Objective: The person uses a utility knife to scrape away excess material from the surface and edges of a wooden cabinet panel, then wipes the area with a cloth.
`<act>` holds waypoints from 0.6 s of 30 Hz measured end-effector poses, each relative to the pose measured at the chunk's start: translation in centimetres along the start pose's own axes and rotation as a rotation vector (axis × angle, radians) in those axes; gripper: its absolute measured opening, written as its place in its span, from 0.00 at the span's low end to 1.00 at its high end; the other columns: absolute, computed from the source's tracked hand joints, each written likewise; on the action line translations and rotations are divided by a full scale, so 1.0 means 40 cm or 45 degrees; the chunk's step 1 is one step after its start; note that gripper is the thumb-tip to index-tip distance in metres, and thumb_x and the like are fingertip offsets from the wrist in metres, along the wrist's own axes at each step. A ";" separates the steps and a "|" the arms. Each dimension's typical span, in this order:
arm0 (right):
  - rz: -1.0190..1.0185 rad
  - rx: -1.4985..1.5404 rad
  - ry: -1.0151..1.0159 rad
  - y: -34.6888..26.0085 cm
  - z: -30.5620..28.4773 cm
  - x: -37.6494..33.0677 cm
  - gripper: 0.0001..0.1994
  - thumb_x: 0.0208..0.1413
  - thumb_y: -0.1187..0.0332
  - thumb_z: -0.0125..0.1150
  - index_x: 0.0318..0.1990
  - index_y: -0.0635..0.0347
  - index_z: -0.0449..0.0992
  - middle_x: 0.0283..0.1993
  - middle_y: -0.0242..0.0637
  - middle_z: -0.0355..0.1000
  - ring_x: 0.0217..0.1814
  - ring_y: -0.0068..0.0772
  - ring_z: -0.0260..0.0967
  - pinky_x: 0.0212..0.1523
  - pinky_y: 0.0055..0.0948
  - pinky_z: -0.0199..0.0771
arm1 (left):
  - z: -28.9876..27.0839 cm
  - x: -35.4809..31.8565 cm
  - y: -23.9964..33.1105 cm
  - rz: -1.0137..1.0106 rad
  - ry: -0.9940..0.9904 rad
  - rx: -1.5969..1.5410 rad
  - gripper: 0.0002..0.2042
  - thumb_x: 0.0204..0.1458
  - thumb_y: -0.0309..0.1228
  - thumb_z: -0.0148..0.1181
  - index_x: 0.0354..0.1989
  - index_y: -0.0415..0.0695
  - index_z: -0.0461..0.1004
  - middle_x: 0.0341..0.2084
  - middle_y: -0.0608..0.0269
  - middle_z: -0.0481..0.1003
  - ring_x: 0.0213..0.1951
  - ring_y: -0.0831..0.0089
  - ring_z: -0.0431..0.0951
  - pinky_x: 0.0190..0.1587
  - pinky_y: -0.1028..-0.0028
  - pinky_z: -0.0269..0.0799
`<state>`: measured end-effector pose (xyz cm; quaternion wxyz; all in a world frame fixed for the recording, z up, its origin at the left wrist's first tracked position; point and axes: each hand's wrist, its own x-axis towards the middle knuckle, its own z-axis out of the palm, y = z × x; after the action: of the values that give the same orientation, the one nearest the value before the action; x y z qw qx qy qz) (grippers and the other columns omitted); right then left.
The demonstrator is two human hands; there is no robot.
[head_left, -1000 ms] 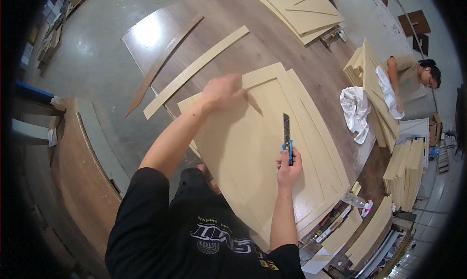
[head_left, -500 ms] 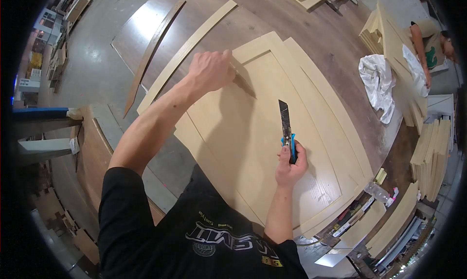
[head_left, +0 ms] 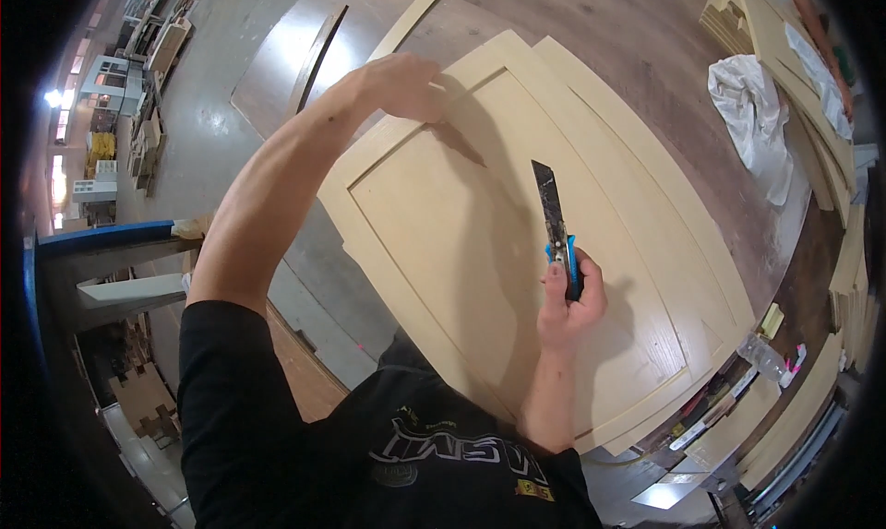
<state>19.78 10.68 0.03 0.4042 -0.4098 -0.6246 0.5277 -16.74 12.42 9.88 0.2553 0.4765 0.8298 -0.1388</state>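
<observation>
A cream door panel with a raised frame and recessed middle lies before me, overlapping another cream panel on its right. My right hand is closed around a utility knife with a blue and black handle. Its long dark blade is out and points away from me, above the panel. Over the panel's far left edge, my left hand is bent with its fingers curled in. A small pale bit shows by those fingers, but what they grip is hidden. A brownish dark patch lies on the panel just below that hand.
On the brown tabletop beyond lie a dark strip and a cream strip. White cloth lies at the right, near stacked boards and a partly visible person. A clear bottle sits by the near right edge.
The whole view has shifted, and the panels sit a little higher in it. My left hand now covers part of the cream strip. The knife stays in my right hand with its blade out.
</observation>
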 end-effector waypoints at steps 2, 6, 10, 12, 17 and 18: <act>0.029 -0.031 0.008 -0.004 -0.003 -0.001 0.14 0.61 0.65 0.71 0.46 0.68 0.81 0.32 0.31 0.78 0.28 0.17 0.70 0.29 0.19 0.71 | 0.017 0.008 -0.001 0.025 0.069 0.035 0.28 0.47 0.42 0.68 0.56 0.39 0.78 0.40 0.45 0.84 0.45 0.50 0.85 0.48 0.59 0.81; 0.041 -0.037 0.012 -0.012 -0.001 -0.001 0.13 0.61 0.65 0.71 0.46 0.67 0.82 0.32 0.31 0.78 0.28 0.17 0.70 0.29 0.19 0.71 | 0.032 -0.005 -0.023 0.074 0.073 0.001 0.29 0.48 0.41 0.67 0.59 0.40 0.77 0.42 0.46 0.84 0.47 0.50 0.85 0.49 0.59 0.80; 0.018 -0.001 -0.004 -0.014 0.007 0.000 0.13 0.61 0.66 0.71 0.46 0.67 0.81 0.33 0.32 0.79 0.29 0.17 0.71 0.30 0.20 0.72 | 0.056 -0.021 -0.046 0.071 0.128 -0.138 0.30 0.49 0.39 0.65 0.63 0.47 0.76 0.44 0.48 0.85 0.47 0.51 0.85 0.50 0.60 0.80; 0.000 -0.005 -0.010 -0.011 0.007 0.000 0.12 0.61 0.67 0.71 0.46 0.67 0.81 0.33 0.32 0.78 0.29 0.17 0.71 0.30 0.20 0.73 | 0.062 -0.029 -0.052 0.099 0.150 -0.239 0.30 0.49 0.39 0.65 0.64 0.48 0.76 0.44 0.50 0.85 0.47 0.54 0.85 0.51 0.61 0.80; -0.004 -0.012 -0.030 -0.015 0.001 0.003 0.13 0.63 0.67 0.70 0.47 0.68 0.80 0.34 0.30 0.77 0.29 0.16 0.69 0.29 0.18 0.70 | 0.112 -0.066 -0.055 0.045 0.331 -0.348 0.30 0.52 0.43 0.69 0.65 0.48 0.75 0.47 0.52 0.84 0.46 0.59 0.85 0.52 0.64 0.78; -0.015 -0.013 -0.031 -0.017 -0.001 0.003 0.13 0.63 0.67 0.70 0.47 0.68 0.80 0.34 0.30 0.77 0.29 0.16 0.69 0.29 0.18 0.70 | 0.130 -0.074 -0.059 0.005 0.360 -0.441 0.31 0.54 0.44 0.68 0.67 0.48 0.74 0.47 0.50 0.84 0.47 0.56 0.85 0.52 0.63 0.78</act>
<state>19.71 10.71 0.70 0.3977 -0.4015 -0.6346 0.5272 -16.03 6.62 7.18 0.2147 0.4418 0.8679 0.0742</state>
